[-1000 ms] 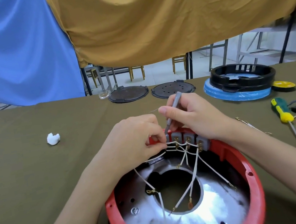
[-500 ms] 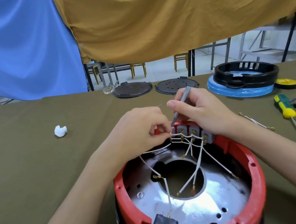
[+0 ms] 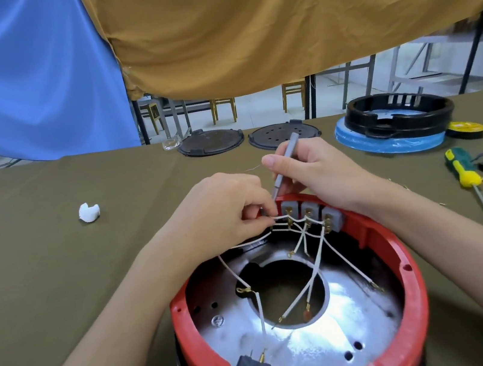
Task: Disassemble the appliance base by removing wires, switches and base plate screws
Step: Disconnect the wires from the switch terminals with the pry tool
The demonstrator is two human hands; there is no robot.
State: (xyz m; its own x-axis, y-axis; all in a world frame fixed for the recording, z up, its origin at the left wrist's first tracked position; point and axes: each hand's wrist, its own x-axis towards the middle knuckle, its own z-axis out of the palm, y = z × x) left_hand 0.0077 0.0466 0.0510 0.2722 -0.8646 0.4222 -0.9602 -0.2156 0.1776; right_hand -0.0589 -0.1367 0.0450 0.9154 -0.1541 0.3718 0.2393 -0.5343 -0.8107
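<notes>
So the red base (image 3: 408, 283) sits open side up right in front of the person, and the bit that matters is the row of three grey switches (image 3: 309, 210) clipped into the far wall. White wires (image 3: 302, 236) fan out from their terminals toward the camera, down over the shiny plate (image 3: 322, 344) and its center hole.

The left hand (image 3: 223, 214) pinches one wire just left of the leftmost switch, thumb and forefinger closed on it; that wire runs roughly sideways, from the pinch to the right into that switch's terminal. The right hand (image 3: 317, 170) holds a thin grey tool (image 3: 283, 163) like a pen, fingers wrapped around it. The tool's long axis slants from upper right down to lower left, tip landing right at the top left corner of that same switch, just beside the left fingertips. Can't tell if the tip actually touches the terminal, the fingers hide it.

My guess is the connector has to slide off to the left, along the wire. Left hand is nearer and already lined up for that pull, while the tool levers from above. The other two switches look fully wired.
</notes>
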